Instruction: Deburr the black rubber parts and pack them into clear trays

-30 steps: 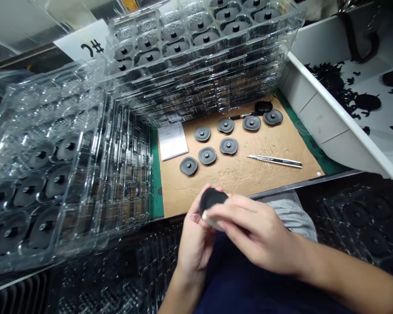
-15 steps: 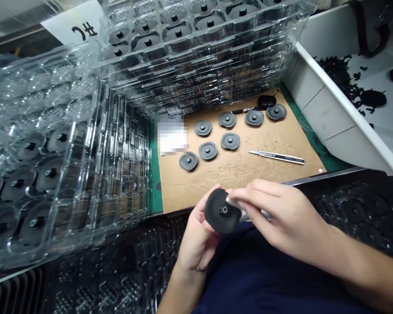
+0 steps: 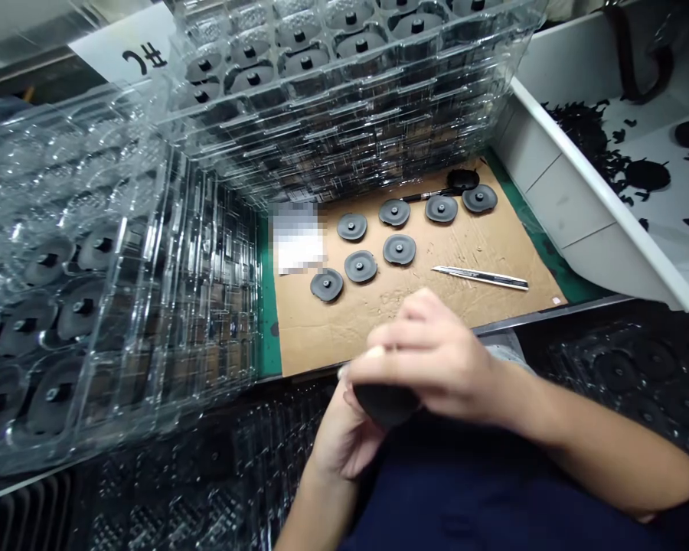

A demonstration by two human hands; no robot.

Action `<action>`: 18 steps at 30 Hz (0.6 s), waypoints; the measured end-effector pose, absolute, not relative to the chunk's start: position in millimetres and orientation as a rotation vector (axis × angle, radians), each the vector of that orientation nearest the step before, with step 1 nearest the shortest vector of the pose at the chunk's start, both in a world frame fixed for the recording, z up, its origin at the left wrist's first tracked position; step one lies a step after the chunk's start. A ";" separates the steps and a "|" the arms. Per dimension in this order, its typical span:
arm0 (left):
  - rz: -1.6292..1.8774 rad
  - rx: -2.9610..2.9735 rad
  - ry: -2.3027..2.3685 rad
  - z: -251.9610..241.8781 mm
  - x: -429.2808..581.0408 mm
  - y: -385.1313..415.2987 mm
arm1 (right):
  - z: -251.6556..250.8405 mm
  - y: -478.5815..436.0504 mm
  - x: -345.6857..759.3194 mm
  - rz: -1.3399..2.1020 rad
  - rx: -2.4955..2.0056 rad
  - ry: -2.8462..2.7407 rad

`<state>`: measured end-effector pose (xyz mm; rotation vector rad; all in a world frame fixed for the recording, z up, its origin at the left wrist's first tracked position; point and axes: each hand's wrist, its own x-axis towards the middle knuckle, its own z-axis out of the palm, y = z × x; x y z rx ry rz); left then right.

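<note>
My left hand [image 3: 350, 436] is closed on a dark rubber disc [image 3: 387, 404], holding it by its rim in front of my body. My right hand [image 3: 425, 363] lies across the top of this disc with its fingers bent, hiding the disc's central stub. A small pale tip shows at the right fingertips, near the disc's left edge; what it belongs to is hidden. Beyond my hands, several similar grey discs [image 3: 360, 266] with centre stubs lie on a cardboard sheet [image 3: 315, 337]. A cutter knife [image 3: 481, 277] rests to their right.
Stacked clear plastic trays [image 3: 344, 99] holding discs rise at the back, with another tray stack [image 3: 120, 306] at the left. A white bin [image 3: 586, 191] with black scraps stands at the right. A marked paper sign [image 3: 126, 42] is at upper left.
My right hand has moved left across the disc, from its right edge to its far left rim, and now covers most of it. My left hand keeps its hold.
</note>
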<state>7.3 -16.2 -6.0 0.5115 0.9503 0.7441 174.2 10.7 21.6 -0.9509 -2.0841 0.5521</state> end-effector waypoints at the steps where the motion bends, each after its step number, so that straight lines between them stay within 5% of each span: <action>1: 0.719 0.446 0.893 -5.5 6.9 -16.0 | 14.5 15.6 180.2 0.591 -1.028 -2.038; 7: 0.736 0.188 0.679 -5.3 0.1 -16.8 | -56.6 23.8 210.2 0.879 -1.572 -1.807; 18: 0.749 0.164 0.548 -14.2 -2.4 -18.5 | -96.5 22.7 189.8 0.877 -1.540 -1.878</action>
